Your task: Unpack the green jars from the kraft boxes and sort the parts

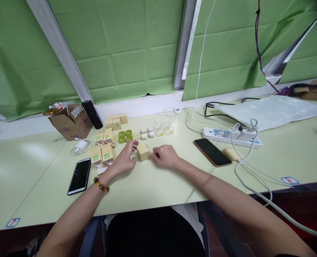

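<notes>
A small tan cardboard box (143,152) stands on the table between my hands. Left of it, my left hand (125,157) has its thumb and fingers apart, with nothing between them. On the other side, my right hand (164,155) is curled with its fingers bent in, a little apart from the box; what its fingers hold, if anything, is hidden. Beyond the box are green square trays (125,136), pinkish-white cylinders (147,133) and clear cups (164,129), each in a group of several. Open-topped boxes with green windows (104,146) stand by my left hand.
A phone (79,176) lies at left, near a coiled white charger (81,146). Behind are a large carton (72,123) and a black cylinder (92,114). At right lie another phone (212,152), a power strip (232,137), loose cables and a plastic bag (273,110).
</notes>
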{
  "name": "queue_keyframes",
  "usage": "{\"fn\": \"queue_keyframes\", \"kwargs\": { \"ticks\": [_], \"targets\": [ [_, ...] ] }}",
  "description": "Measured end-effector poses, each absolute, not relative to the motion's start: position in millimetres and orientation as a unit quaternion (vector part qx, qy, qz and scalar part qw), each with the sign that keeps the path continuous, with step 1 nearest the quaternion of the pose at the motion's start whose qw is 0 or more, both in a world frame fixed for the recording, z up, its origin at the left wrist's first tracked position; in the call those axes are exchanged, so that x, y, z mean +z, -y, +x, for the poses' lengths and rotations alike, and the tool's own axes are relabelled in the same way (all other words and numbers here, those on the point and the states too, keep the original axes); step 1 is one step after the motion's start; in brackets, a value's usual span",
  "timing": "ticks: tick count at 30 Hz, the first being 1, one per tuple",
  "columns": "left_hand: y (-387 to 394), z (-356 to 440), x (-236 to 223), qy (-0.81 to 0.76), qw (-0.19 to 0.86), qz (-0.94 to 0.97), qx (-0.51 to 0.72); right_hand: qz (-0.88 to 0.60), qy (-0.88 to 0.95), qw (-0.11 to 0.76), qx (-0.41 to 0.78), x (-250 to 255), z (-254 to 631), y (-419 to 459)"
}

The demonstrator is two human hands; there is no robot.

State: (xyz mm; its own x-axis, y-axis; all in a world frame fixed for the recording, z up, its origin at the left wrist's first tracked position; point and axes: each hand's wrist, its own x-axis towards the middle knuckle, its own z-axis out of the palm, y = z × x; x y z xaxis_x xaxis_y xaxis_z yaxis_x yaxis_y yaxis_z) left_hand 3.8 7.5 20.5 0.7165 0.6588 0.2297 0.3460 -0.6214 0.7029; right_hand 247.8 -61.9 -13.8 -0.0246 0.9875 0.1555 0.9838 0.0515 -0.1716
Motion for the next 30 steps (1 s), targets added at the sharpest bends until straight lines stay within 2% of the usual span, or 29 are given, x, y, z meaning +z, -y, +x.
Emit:
{"fn": "queue_keyframes", "kwargs": {
  "ticks": [6,11,18,23,30],
  "targets": [
    [-11,2,7,-0.346,0.341,0.810,0.329,-0.754,0.632,0.181,0.011,-14,271,51],
    [-8,4,-2,-0.371,0.320,0.820,0.298,-0.727,0.648,0.226,0.034,-16,267,54],
    [4,17,-13,-0.386,0.286,0.842,0.246,-0.640,0.676,0.358,0.075,-14,260,57],
    [11,33,-12,-0.399,0.247,0.850,0.241,-0.627,0.672,0.383,0.097,-18,257,56],
    [16,25,-7,-0.371,0.249,0.851,0.275,-0.608,0.679,0.399,0.104,-6,248,63]
  ]
}}
